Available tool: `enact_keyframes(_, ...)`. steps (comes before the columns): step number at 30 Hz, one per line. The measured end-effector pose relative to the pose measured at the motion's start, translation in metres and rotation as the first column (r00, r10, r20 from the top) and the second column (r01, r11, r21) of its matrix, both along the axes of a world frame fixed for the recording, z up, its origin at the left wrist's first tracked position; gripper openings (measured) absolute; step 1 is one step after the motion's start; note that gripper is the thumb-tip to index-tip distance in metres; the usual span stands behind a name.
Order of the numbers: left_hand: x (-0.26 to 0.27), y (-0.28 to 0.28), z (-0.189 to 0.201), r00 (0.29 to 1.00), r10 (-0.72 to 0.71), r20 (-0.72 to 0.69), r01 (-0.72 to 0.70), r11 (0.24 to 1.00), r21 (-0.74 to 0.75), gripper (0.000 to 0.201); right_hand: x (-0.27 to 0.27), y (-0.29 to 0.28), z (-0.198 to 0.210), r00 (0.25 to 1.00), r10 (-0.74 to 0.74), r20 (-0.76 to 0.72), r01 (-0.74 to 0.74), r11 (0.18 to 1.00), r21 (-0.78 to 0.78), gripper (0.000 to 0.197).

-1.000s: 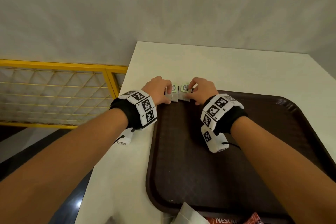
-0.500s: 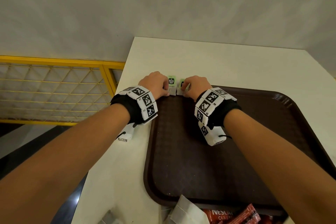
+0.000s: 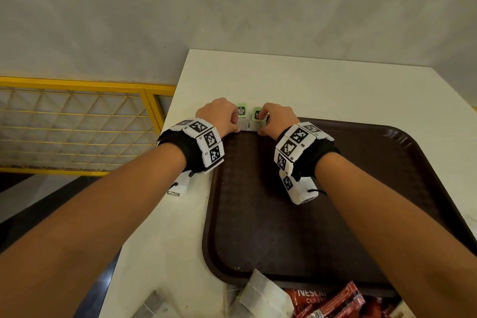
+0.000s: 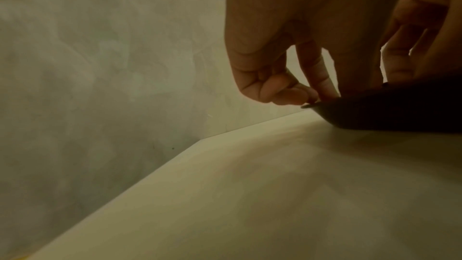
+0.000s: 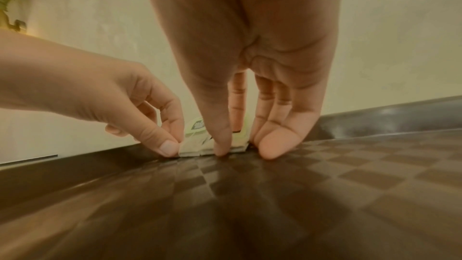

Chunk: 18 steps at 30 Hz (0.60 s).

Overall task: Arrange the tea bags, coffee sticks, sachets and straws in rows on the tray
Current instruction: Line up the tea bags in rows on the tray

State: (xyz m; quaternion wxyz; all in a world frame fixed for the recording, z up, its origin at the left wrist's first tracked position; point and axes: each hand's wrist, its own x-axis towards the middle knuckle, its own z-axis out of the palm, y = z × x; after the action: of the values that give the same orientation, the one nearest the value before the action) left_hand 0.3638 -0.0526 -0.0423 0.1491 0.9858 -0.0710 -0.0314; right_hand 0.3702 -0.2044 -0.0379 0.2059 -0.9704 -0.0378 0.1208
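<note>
Two white tea bags with green tags lie side by side at the far left corner of the brown tray [image 3: 348, 227]. My left hand [image 3: 236, 124] pinches the left tea bag [image 3: 241, 111] at its near edge. My right hand [image 3: 262, 125] pinches the right tea bag [image 3: 257, 114]. In the right wrist view my right hand [image 5: 227, 141] has its thumb in front of the right tea bag [image 5: 238, 144] and the index finger behind it. There my left hand [image 5: 175, 141] nips the left tea bag [image 5: 192, 145]. The left wrist view shows curled fingers [image 4: 295, 94] at the tray's rim [image 4: 375, 112].
A loose heap of white tea bags [image 3: 260, 297] and red coffee sticks [image 3: 327, 302] lies over the tray's near edge. The white table [image 3: 309, 80] meets a grey wall at the back. A yellow mesh railing [image 3: 77, 124] stands left of the table.
Both hands have eased the two tea bags toward the tray's far rim. The green tags now show more fully beyond the knuckles. The hands sit slightly closer together.
</note>
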Motion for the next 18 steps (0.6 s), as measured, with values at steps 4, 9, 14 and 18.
enact_keyframes(4, -0.002, 0.004, 0.001, 1.000, 0.013, 0.011, -0.013, 0.998, -0.065, 0.016, -0.004, -0.003, 0.006, 1.000, -0.010, 0.028, 0.009, 1.000, 0.007, 0.034)
enact_keyframes(9, -0.034, 0.011, 0.033, 0.998, -0.031, 0.050, 0.043, 0.961, -0.272, 0.018, -0.036, -0.005, 0.034, 0.989, 0.020, 0.147, -0.031, 0.997, 0.077, 0.028)
enact_keyframes(14, -0.119, 0.014, 0.063, 0.989, -0.150, 0.002, 0.139, 0.910, -0.391, 0.016, -0.115, -0.006, 0.064, 0.985, 0.169, 0.041, -0.174, 0.955, 0.241, 0.026)
enact_keyframes(18, -0.191, 0.020, 0.061, 0.945, -0.291, -0.147, 0.212, 0.891, -0.401, 0.009, -0.177, -0.010, 0.066, 0.959, 0.276, -0.071, -0.251, 0.935, 0.250, 0.019)
